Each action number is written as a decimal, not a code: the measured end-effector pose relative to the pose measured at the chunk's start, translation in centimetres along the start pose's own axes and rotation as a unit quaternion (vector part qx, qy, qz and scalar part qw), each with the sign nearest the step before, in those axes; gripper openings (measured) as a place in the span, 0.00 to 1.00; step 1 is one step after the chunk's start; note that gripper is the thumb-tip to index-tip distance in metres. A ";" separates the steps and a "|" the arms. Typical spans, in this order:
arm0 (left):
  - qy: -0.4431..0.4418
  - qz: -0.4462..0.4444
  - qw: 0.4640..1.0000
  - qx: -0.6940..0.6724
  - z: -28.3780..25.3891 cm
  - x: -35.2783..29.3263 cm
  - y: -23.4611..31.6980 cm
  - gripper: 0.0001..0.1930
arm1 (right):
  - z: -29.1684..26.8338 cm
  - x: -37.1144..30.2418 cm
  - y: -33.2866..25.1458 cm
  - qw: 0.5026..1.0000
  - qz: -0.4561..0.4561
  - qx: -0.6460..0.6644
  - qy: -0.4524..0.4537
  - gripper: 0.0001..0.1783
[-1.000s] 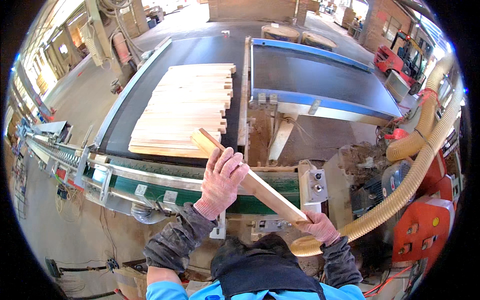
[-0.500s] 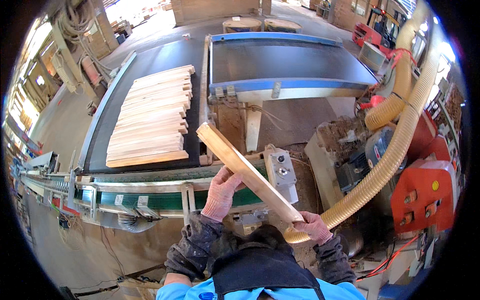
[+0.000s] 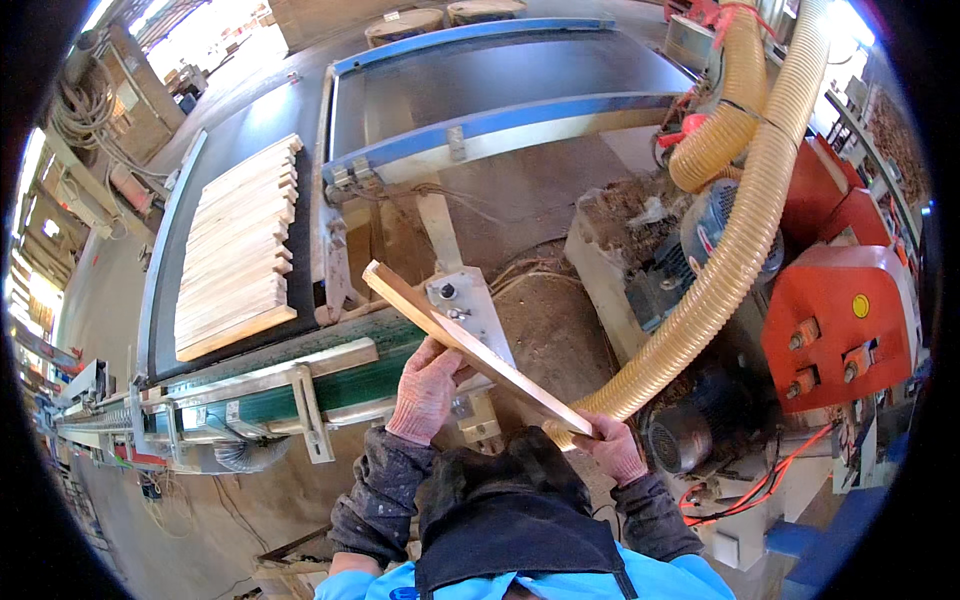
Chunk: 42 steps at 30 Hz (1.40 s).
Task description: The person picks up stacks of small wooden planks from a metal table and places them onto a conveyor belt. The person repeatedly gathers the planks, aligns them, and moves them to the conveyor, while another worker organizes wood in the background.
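One long wooden board [image 3: 505,372] is held slantwise in front of me, its far end up to the left and its near end down to the right. My left hand [image 3: 425,392], in a pale knitted glove, grips it from below near its middle. My gloved right hand [image 3: 612,447] is closed around the lower right end. Past the board's upper end, a row of similar wooden boards [image 3: 235,250] lies side by side on a black conveyor belt [image 3: 267,125] at the left.
A green belt [image 3: 385,365] with metal rails runs before me, beside a grey control box [image 3: 470,315]. Another black conveyor [image 3: 520,85] with blue sides stands farther back. At the right are a ribbed yellow hose [image 3: 735,290], a motor and a red machine [image 3: 840,330].
The view has turned to the right, so the conveyors sit farther left. The board in my hands has rolled to show more of its narrow edge. Both hands keep their hold.
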<state>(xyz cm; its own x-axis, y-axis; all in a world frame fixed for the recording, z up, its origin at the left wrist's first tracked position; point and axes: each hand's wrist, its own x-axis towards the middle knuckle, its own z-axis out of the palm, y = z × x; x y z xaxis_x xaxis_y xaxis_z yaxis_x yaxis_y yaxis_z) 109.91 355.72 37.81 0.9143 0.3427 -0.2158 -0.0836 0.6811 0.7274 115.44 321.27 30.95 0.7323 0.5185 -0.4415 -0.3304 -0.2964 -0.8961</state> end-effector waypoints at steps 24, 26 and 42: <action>-0.205 -0.026 0.922 0.328 11.0 -7.7 -12.2 0.15 | 1.8 -20.8 14.4 0.949 0.140 -0.064 0.276 0.32; -0.209 -0.045 0.927 0.308 11.6 -8.8 -14.2 0.14 | 1.8 -23.0 14.0 0.948 0.122 -0.063 0.286 0.27; -0.510 -0.114 0.756 0.395 25.0 -26.5 -40.8 0.12 | -4.3 -43.5 30.0 0.860 0.046 0.231 0.453 0.26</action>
<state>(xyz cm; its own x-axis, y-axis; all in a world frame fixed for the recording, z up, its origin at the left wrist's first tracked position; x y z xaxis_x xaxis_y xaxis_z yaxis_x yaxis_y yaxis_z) 99.03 302.71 30.10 0.7331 -0.6762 -0.0731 0.0169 -0.0894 0.9959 76.25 286.32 23.52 0.7852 -0.3891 -0.4818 -0.4593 0.1561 -0.8745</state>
